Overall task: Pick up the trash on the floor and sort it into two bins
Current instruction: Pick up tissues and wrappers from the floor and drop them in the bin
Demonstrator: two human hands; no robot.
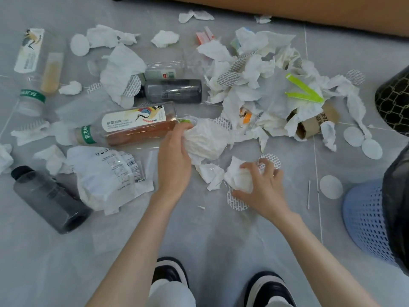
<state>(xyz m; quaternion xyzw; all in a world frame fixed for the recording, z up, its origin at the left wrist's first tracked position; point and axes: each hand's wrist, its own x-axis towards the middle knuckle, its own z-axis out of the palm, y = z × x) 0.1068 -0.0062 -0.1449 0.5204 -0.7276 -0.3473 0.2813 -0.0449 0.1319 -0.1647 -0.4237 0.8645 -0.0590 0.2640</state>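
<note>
Left hand [174,156] grips large paper wad [205,140] from its left side, fingers curled round it, wad on the floor [210,235] at the edge of the tissue pile [265,89]. Right hand [263,187] holds small tissue [240,178], thumb and fingers curled round it, fingertips just beside a printed round seal [270,159]; second seal [235,202] partly under the thumb. Tea bottle [132,127] lies on its side touching the wad's left. Grey bottle [48,200] and white wrapper [106,176] lower left. Blue mesh bin [365,218] with black liner at right edge, black patterned bin [394,100] further back. Cotton swab [308,194] near blue bin
</note>
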